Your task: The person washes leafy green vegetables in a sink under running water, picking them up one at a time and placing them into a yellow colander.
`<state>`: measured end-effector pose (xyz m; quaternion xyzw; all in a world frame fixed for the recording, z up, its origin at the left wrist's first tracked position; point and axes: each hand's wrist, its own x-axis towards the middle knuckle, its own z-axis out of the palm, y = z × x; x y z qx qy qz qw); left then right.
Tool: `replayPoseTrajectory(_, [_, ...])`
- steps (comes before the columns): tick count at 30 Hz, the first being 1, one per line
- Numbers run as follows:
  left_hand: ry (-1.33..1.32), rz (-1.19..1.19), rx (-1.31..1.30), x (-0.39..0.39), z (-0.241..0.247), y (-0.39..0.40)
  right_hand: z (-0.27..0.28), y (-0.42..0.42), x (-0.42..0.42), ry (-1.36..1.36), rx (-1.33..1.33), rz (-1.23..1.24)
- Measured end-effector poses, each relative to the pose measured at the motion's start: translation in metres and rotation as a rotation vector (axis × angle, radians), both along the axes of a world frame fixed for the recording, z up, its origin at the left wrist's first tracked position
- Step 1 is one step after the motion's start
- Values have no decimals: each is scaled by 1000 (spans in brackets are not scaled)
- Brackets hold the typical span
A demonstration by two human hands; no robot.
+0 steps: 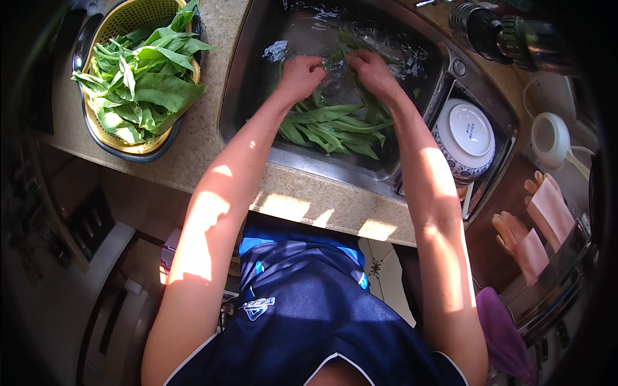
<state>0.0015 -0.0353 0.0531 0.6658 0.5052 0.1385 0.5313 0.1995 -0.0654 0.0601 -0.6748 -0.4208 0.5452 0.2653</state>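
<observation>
Both my hands are over the water in a stainless steel sink (pixel 333 176). My left hand (pixel 303 76), fingers curled, pinches a leafy green stalk (pixel 335 59) from its left side. Opposite it, my right hand (pixel 372 73) is closed on the same greens, some of which trail below its fingers. A bunch of long green leaves (pixel 333 129) floats nearer to me, between my forearms. The fingertips are partly hidden by the grip and by glare on the water.
On the counter (pixel 212 120) at left, a yellow colander (pixel 89 108) in a dark basin is heaped with leafy greens. An upturned patterned bowl (pixel 470 130) occupies the sink's right side compartment. Pink rubber gloves (pixel 528 253) and a purple cloth (pixel 502 333) hang at right.
</observation>
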Motion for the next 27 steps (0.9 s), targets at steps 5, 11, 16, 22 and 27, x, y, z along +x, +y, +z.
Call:
replayPoseTrajectory(5, [-448, 263, -784, 5, 16, 1, -10, 1, 0, 163, -18, -25])
replayPoseTrajectory(11, [-313, 183, -271, 4, -7, -2, 6, 5, -7, 39, -28, 57])
replayPoseTrajectory(16, [-328, 155, -464, 6, -24, 0, -4, 6, -5, 84, -33, 35])
replayPoseTrajectory(22, [-165, 117, -12, 7, 10, -9, 7, 6, 2, 18, -100, 114])
replayPoseTrajectory(27, [-167, 127, -70, 2, -1, -2, 21, 13, -1, -50, -149, 213])
